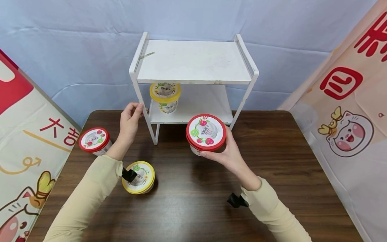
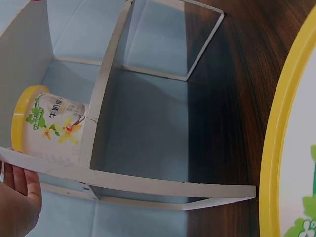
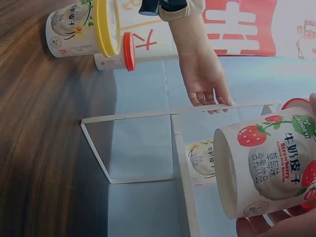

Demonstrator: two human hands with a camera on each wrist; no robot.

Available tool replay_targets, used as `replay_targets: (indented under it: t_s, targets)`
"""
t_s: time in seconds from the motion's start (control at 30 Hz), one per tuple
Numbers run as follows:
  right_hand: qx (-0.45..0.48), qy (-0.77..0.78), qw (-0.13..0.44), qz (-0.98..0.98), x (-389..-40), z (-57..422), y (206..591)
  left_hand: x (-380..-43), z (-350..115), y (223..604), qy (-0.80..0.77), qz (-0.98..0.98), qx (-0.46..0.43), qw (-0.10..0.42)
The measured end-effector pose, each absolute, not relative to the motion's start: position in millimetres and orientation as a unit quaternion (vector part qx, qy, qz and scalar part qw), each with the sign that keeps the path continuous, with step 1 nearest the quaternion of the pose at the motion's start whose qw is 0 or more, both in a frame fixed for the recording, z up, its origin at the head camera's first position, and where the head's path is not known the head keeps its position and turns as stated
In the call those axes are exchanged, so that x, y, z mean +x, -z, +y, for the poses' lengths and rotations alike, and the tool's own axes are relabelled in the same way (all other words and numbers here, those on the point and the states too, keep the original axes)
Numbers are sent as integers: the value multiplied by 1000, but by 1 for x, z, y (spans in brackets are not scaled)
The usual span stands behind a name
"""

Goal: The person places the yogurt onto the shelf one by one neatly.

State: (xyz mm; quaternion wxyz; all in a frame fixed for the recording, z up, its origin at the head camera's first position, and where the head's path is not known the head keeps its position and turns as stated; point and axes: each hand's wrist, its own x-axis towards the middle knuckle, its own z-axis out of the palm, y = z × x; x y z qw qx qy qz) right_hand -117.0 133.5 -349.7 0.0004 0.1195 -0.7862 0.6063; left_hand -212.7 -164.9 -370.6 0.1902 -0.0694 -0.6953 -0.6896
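My right hand holds a strawberry milk cup with a red lid, raised in front of the white two-tier rack. In the right wrist view this cup lies sideways across the picture, its base toward the rack. My left hand grips the rack's left front post, its fingers curled at the post beside the lower shelf. On that shelf's left side stands a yellow-lidded cup with vanilla flowers on its wall.
Another yellow-lidded cup stands on the brown table below my left wrist. Farther left, a second red-lidded cup is partly behind my left forearm. Pale blue cloth hangs behind the rack, and printed banners flank the table.
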Motion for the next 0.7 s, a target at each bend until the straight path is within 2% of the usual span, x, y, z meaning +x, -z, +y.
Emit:
replay_targets:
  t_s: [0.7]
  targets:
    - [129,-628,9,-767,-120,133,334,-213,-165,371,692,-692,-78,190]
